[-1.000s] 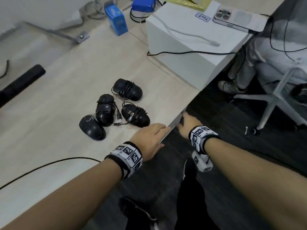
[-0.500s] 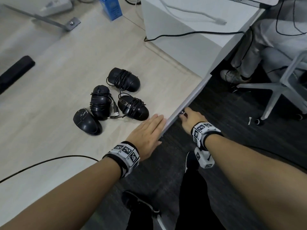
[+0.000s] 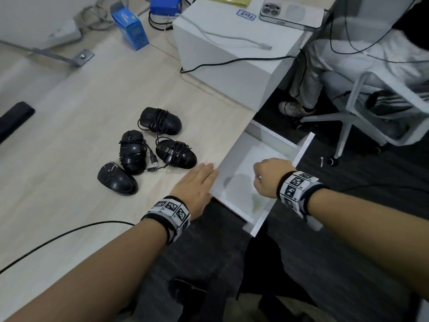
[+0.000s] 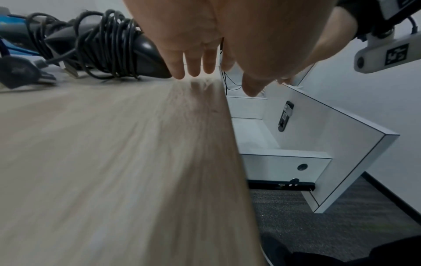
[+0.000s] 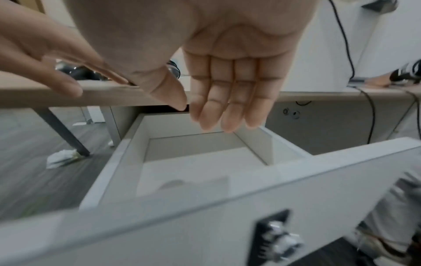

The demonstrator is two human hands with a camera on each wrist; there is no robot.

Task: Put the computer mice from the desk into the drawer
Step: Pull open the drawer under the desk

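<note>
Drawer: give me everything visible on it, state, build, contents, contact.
The drawer is white, with smooth board-like panels and pale edge banding. It stands pulled out from under the wooden desk, on a dark side runner seen in the left wrist view. Its front panel carries a metal lock on the inner face. The visible interior shows no objects, only a shadow. The right hand hovers over the cavity, fingers straight, apparently not touching it. The left hand lies flat on the desk edge beside it.
</note>
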